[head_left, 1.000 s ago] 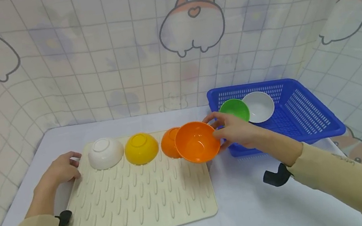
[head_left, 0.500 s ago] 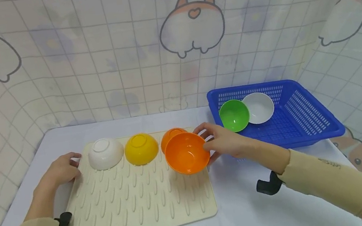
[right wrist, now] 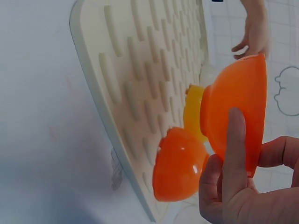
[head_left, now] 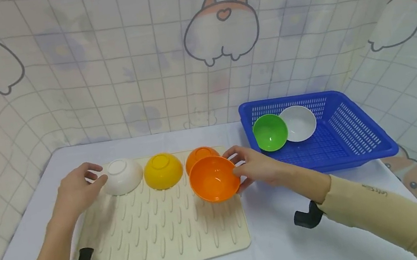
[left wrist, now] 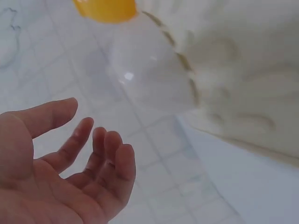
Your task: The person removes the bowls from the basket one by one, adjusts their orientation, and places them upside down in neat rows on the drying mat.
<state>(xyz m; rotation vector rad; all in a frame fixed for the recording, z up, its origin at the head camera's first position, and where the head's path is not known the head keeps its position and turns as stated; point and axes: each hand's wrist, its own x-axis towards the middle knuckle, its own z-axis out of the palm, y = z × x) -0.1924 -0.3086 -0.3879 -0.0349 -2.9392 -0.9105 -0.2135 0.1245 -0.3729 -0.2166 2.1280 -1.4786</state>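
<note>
My right hand (head_left: 257, 165) grips an orange bowl (head_left: 215, 179) by its right side, thumb at the rim and fingers on the outer wall. The bowl is held above the cream drying mat (head_left: 155, 231), its opening facing the head camera. Behind it, partly hidden, a second orange bowl (right wrist: 180, 163) lies upside down on the mat. Left of that stand an upturned yellow bowl (head_left: 163, 171) and an upturned white bowl (head_left: 121, 176). My left hand (head_left: 79, 188) hovers just left of the white bowl, fingers loosely bent and holding nothing; the left wrist view shows a gap between them.
A blue plastic basket (head_left: 371, 139) stands at the right on the white-covered table (head_left: 280, 237). Inside it are a green bowl (head_left: 270, 132) and a white bowl (head_left: 299, 123), both facing up. A patterned curtain (head_left: 164, 63) hangs behind.
My right hand has brought the orange bowl left and toward me, over the mat. My left hand has lifted from the mat's left edge and moved right, toward the white bowl.
</note>
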